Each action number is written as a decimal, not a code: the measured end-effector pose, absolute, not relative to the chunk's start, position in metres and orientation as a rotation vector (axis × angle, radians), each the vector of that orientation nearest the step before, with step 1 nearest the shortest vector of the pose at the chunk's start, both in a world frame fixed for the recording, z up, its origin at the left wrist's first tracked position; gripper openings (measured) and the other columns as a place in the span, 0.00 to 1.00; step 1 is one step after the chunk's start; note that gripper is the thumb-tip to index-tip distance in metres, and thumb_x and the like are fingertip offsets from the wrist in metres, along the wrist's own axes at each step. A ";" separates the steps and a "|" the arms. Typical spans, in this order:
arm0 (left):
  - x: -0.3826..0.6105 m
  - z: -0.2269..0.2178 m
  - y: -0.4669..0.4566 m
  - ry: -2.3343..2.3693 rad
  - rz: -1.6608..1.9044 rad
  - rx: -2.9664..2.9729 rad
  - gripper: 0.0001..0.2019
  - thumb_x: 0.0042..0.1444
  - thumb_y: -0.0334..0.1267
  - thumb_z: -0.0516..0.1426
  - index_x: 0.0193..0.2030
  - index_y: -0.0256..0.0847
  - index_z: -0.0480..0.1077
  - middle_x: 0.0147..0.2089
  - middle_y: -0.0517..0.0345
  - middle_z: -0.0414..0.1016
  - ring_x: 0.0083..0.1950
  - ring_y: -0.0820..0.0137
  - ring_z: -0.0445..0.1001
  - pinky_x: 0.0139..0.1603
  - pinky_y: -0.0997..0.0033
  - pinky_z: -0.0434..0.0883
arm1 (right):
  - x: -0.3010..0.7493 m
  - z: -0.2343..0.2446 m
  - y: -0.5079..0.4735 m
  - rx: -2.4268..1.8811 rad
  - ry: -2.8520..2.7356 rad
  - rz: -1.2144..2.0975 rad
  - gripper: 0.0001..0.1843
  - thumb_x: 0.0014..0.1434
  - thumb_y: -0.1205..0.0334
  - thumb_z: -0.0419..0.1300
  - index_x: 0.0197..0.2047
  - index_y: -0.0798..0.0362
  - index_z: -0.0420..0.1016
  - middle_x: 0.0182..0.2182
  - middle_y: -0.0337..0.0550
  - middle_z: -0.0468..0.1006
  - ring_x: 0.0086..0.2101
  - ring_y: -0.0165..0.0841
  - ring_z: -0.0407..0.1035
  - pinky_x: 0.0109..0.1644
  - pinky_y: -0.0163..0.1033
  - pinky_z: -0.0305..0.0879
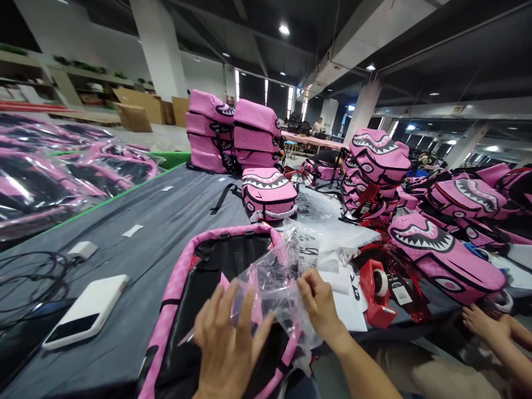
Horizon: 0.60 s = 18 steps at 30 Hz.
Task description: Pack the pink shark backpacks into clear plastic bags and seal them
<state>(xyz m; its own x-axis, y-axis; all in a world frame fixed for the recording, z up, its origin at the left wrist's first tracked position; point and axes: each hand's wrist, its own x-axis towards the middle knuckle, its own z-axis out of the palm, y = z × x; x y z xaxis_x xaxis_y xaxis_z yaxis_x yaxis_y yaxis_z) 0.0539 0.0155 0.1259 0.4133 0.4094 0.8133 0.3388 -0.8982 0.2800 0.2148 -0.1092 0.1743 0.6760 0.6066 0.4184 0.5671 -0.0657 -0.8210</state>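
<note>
A pink and black backpack (170, 299) lies on the grey-covered table in front of me, its black side facing up. Over its right part spreads a crumpled clear plastic bag (270, 288). My left hand (228, 332) rests palm down above the backpack, fingers spread, touching the near side of the plastic. With fingers curled closed, my right hand (318, 302) grips the plastic bag at the backpack's right edge. Further back stands another pink backpack (270, 194) with a shark-mouth print.
A white power bank (89, 310) and black cables (35, 277) lie at left. Red tape dispenser (377, 293) sits at right, beside a shark-print backpack (444, 255) near a co-worker's hands (486, 324). Stacked pink backpacks (255, 133) stand behind; bagged ones (41, 183) lie far left.
</note>
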 end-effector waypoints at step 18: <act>0.085 0.090 0.115 0.387 1.024 2.619 0.17 0.69 0.37 0.45 0.55 0.42 0.72 0.40 0.54 0.77 0.38 0.65 0.77 0.44 0.66 0.71 | 0.266 0.086 -0.279 -2.570 -0.292 -0.511 0.12 0.62 0.54 0.49 0.38 0.47 0.71 0.34 0.47 0.79 0.31 0.41 0.76 0.28 0.39 0.64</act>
<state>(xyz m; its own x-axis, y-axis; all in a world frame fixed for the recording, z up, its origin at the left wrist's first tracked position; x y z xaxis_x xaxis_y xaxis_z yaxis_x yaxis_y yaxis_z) 0.0848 0.1152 0.0897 0.7094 0.3533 0.6099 0.1381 -0.9182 0.3713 0.2656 -0.2788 0.0865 0.9065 0.1087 0.4079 0.2962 -0.8523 -0.4311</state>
